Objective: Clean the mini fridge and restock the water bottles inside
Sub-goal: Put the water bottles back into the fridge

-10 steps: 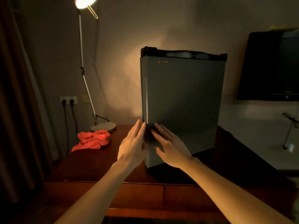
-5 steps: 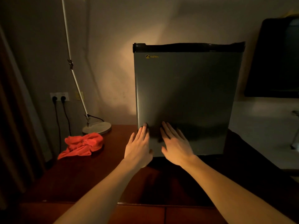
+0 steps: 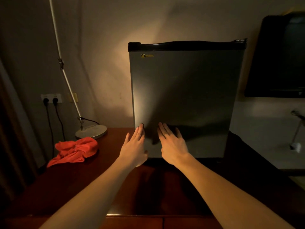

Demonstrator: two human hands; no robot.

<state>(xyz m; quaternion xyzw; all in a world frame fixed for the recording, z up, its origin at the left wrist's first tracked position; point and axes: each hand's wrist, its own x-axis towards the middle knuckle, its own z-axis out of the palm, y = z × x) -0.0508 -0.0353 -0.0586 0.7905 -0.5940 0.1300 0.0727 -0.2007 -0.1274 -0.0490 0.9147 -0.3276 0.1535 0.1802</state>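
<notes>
The fridge [image 3: 184, 100] stands shut on the tabletop [image 3: 79, 179] — left hand [image 3: 134, 146] and right hand [image 3: 173, 144] lie flat, fingers straight, against its lower door; a red cloth [image 3: 75, 151] lies left.

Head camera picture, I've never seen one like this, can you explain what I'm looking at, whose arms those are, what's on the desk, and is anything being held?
The picture comes from a camera worn on a person's head, looking forward and down, so the two bare arms reaching in from the bottom are the wearer's own. No machine is involved. The left hand lies along the lower left edge of a closed mini fridge, and the right hand rests flat on its door, fingers straight. Neither hand holds anything. The fridge stands on a dark wooden desk. Left of it lie a crumpled red cloth and the round base of a desk lamp. No water bottles are in view.
</notes>
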